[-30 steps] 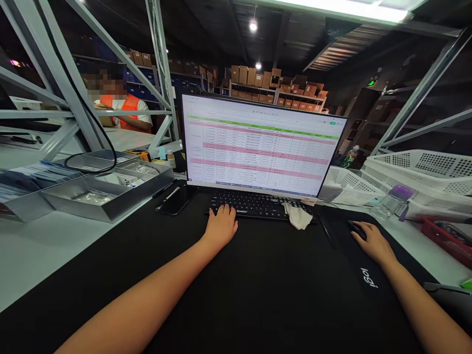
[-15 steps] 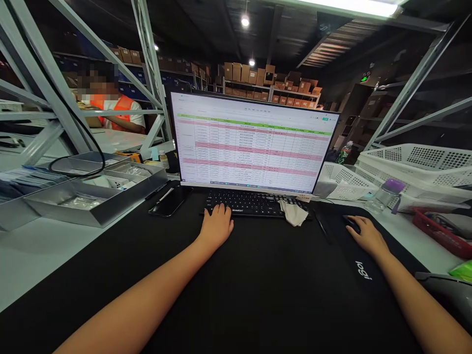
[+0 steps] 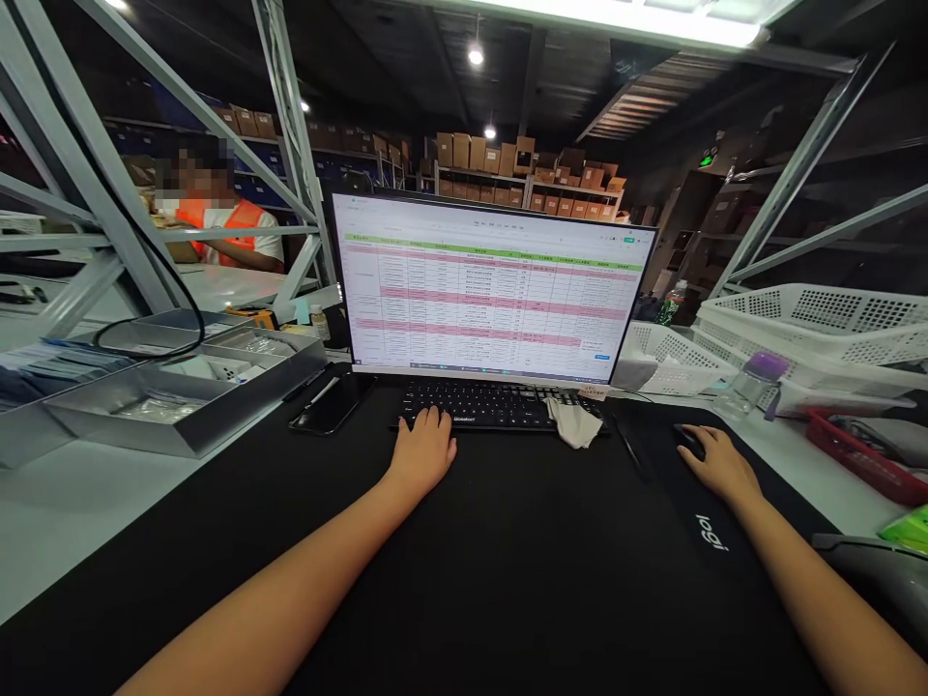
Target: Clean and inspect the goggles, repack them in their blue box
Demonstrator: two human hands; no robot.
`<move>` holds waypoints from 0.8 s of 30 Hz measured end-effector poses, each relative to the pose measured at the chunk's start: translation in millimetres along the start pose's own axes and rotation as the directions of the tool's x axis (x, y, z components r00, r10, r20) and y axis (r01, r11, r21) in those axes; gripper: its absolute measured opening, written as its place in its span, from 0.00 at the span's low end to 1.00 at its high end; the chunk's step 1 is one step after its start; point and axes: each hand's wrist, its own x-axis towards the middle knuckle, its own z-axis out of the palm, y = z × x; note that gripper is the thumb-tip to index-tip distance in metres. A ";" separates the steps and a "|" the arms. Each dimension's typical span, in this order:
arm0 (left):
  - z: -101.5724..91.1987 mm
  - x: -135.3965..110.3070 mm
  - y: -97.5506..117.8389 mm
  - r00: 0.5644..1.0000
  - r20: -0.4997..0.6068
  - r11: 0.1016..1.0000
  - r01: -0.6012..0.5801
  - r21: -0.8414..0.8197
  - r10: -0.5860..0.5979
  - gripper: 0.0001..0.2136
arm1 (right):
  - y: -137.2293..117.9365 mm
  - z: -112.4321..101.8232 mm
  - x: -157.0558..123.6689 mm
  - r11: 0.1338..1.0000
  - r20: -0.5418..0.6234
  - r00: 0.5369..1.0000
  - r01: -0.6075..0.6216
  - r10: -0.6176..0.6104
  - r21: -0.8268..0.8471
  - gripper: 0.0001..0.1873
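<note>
My left hand (image 3: 424, 448) rests at the left front edge of a black keyboard (image 3: 500, 404), fingers stretched out over its keys and holding nothing. Over to the right, my right hand (image 3: 717, 462) is curved over a black computer mouse (image 3: 690, 441) on the dark desk mat (image 3: 522, 561). Behind the keyboard stands a monitor (image 3: 493, 280) with a spreadsheet of green, pink and white rows. A crumpled pale cloth (image 3: 575, 423) lies over the keyboard's right part, and a thin black pen (image 3: 627, 443) is between it and the mouse.
A phone (image 3: 326, 406) lies left of the keyboard, beside grey trays (image 3: 195, 416) of small packets. To the right are white baskets (image 3: 812, 324), a clear purple-lidded bottle (image 3: 750, 387) and a red basket (image 3: 862, 459). A person in an orange vest (image 3: 239, 232) sits beyond the metal frame.
The view has shifted slightly, so the scene sits a little lower and further left. A small blue button has appeared at the screen's lower right. Both hands keep their places.
</note>
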 end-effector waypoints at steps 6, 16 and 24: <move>-4.4 -1.6 0.6 1.000 0.010 1.000 0.002 0.017 -0.002 0.24 | -2.0 -3.2 -0.8 0.999 0.049 0.998 -0.029 0.030 -0.012 0.30; -0.9 -0.5 -0.8 1.000 0.008 0.999 -0.006 0.043 0.005 0.24 | -3.7 -4.5 -1.1 1.000 0.034 0.999 -0.005 0.006 -0.012 0.28; -2.7 -0.4 -0.9 0.999 0.036 0.999 0.004 0.040 -0.006 0.25 | -1.9 -1.2 -0.8 0.999 0.039 0.999 -0.014 0.015 -0.038 0.27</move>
